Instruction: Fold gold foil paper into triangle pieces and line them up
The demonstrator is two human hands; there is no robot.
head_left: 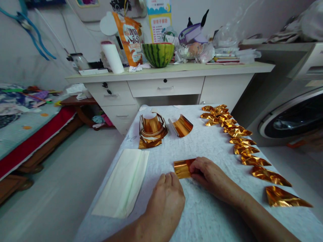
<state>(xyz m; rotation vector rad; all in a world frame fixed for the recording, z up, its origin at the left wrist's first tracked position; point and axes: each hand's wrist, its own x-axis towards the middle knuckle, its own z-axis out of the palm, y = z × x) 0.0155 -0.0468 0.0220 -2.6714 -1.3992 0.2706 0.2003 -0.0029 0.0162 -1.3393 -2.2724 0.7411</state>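
Between my hands a small sheet of shiny gold foil (182,169) lies on the cloth-covered table, its edges curling. My right hand (210,176) pinches the sheet's right end. Close to its lower left corner is my left hand (168,198), fingers curled in; whether the fingertips grip the foil is hidden. Farther back sits a stack of curled gold foil sheets (152,129), with one loose curved sheet (182,126) beside it. Several folded, pointed gold foil pieces (271,175) form a line along the table's right side.
A pale folded paper or cloth (123,183) lies at the table's left. Behind stands a white desk (166,85) bearing a cut watermelon (158,55), an orange snack bag (130,42) and a paper roll (113,57). A washing machine (285,87) is at right, a bed (32,134) at left.
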